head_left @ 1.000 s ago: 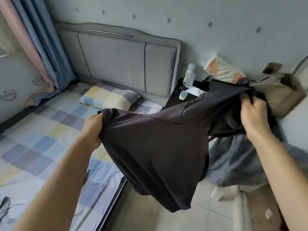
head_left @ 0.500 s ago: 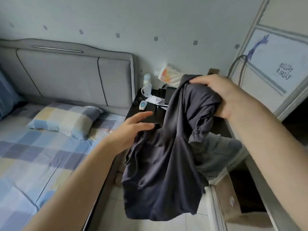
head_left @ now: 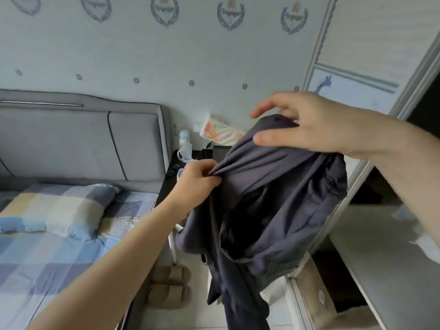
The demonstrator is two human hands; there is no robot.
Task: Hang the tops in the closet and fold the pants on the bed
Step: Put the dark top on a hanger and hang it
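Observation:
A dark grey garment (head_left: 269, 210) hangs in the air in front of me, between the bed and the closet. My right hand (head_left: 316, 125) holds its top bunched edge between thumb and fingers, with the forefinger stretched out. My left hand (head_left: 197, 177) pinches a fold of the same garment a little lower on the left. The cloth droops in loose folds down toward the floor. The bed (head_left: 47, 246) with a checked sheet lies at the left. The closet (head_left: 381, 115) with its sliding door stands at the right.
A checked pillow (head_left: 59, 208) lies at the grey headboard (head_left: 78, 144). A dark nightstand (head_left: 171, 177) carries a bottle (head_left: 184, 146) and a tissue pack (head_left: 221, 132). Brown slippers (head_left: 169, 282) sit on the floor. A grey shelf (head_left: 381, 258) shows inside the closet.
My left hand, open half a second ago, now pinches the garment. My right hand has lifted the cloth higher and my view has risen toward the wall and closet.

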